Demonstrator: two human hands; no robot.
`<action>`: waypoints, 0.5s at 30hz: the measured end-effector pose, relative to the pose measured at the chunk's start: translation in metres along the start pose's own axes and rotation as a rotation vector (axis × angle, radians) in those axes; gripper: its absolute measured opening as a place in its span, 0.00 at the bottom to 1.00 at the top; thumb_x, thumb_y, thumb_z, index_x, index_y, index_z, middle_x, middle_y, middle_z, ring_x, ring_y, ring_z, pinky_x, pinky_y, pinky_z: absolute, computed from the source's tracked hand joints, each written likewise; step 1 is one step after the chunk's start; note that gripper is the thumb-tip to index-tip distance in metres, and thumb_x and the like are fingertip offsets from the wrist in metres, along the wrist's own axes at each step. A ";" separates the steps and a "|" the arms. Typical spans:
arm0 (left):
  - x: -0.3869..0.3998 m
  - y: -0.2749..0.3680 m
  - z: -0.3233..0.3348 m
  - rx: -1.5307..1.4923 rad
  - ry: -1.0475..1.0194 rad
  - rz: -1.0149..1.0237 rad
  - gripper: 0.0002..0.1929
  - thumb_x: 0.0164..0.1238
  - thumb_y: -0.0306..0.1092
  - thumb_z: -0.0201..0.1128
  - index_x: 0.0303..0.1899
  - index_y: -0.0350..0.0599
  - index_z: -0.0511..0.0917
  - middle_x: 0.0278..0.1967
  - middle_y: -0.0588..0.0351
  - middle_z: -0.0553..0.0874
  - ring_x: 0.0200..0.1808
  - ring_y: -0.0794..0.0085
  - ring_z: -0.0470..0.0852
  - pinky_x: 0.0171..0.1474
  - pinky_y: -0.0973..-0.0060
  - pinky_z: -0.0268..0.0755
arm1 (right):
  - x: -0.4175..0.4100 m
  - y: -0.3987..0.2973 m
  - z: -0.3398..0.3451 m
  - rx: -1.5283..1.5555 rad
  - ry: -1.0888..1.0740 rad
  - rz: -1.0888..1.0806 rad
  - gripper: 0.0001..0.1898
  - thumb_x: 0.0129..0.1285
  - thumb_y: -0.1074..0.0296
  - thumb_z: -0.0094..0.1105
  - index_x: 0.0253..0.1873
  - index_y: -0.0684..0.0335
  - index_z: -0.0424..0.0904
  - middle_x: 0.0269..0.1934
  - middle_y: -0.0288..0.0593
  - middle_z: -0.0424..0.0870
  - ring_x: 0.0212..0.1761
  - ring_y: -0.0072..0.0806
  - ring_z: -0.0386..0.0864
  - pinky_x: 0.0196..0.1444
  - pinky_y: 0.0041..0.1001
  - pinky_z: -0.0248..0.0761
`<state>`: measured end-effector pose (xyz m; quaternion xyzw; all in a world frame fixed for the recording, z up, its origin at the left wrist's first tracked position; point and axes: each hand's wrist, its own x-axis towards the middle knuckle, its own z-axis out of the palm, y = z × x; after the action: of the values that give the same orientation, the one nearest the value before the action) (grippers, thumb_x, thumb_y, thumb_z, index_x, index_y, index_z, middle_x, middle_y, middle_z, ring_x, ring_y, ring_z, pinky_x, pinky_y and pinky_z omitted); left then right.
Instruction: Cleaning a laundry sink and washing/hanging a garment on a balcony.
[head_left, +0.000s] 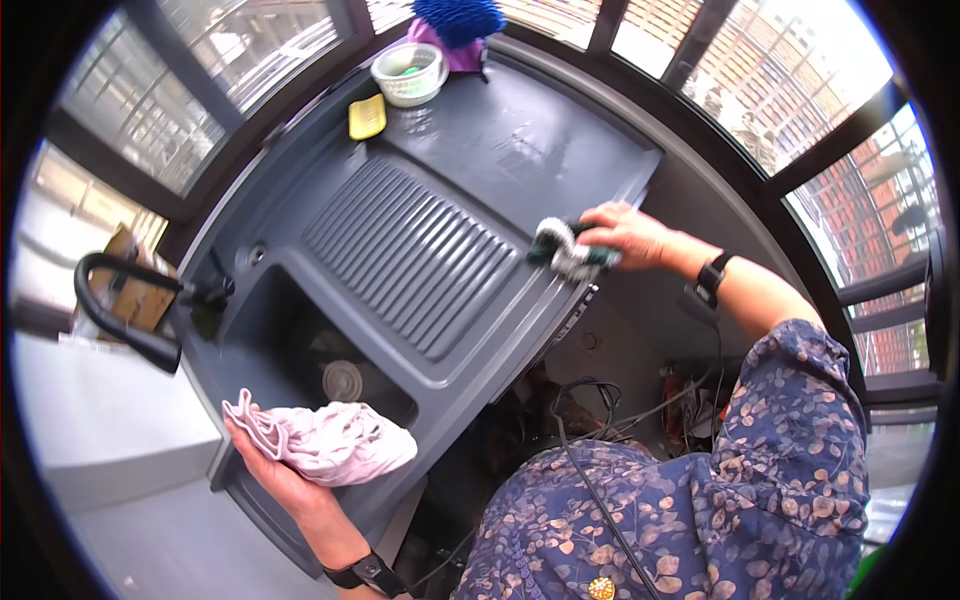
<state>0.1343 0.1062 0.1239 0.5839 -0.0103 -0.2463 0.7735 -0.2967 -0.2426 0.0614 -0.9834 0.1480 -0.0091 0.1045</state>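
Observation:
My left hand (281, 480) holds a crumpled pale pink cloth (341, 444) over the near left corner of a dark grey laundry sink (442, 375). In my right hand (626, 234) is a bunched dark green and white cloth (566, 247), touching the front rim of the counter just right of the ribbed washboard (412, 259). The washboard surface looks wet and shiny. Left of it is the deep basin, with a round drain fitting (342, 381) at its bottom.
A black curved faucet (127, 315) stands at the left. Along the back lie a yellow soap dish (367, 118), a white plastic basket (409, 73) and a blue chenille mitt (459, 21). Black cables (592, 397) hang between the counter and my body. Windows surround the counter.

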 end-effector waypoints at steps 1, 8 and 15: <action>0.010 0.002 0.009 0.006 -0.012 0.006 0.28 0.79 0.55 0.49 0.65 0.43 0.71 0.54 0.57 0.77 0.55 0.70 0.78 0.58 0.66 0.76 | -0.009 0.028 -0.002 -0.067 0.011 0.038 0.27 0.48 0.68 0.72 0.57 0.49 0.77 0.59 0.47 0.75 0.61 0.48 0.74 0.63 0.44 0.68; 0.052 0.000 0.057 0.297 -0.250 0.323 0.25 0.78 0.50 0.55 0.63 0.37 0.71 0.56 0.50 0.79 0.55 0.66 0.81 0.59 0.65 0.76 | -0.070 0.106 0.042 -0.109 0.332 0.814 0.24 0.53 0.69 0.64 0.58 0.53 0.78 0.64 0.54 0.71 0.60 0.54 0.75 0.63 0.43 0.72; 0.039 -0.063 0.044 1.327 -0.688 0.683 0.36 0.66 0.46 0.68 0.69 0.36 0.65 0.69 0.38 0.66 0.72 0.46 0.62 0.74 0.53 0.52 | -0.046 -0.044 0.077 0.606 0.728 1.084 0.23 0.57 0.66 0.62 0.58 0.60 0.72 0.51 0.53 0.70 0.56 0.47 0.72 0.62 0.38 0.68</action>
<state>0.1319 0.0392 0.0696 0.7762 -0.5677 -0.1051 0.2533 -0.3237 -0.1724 -0.0045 -0.6340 0.6318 -0.3238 0.3066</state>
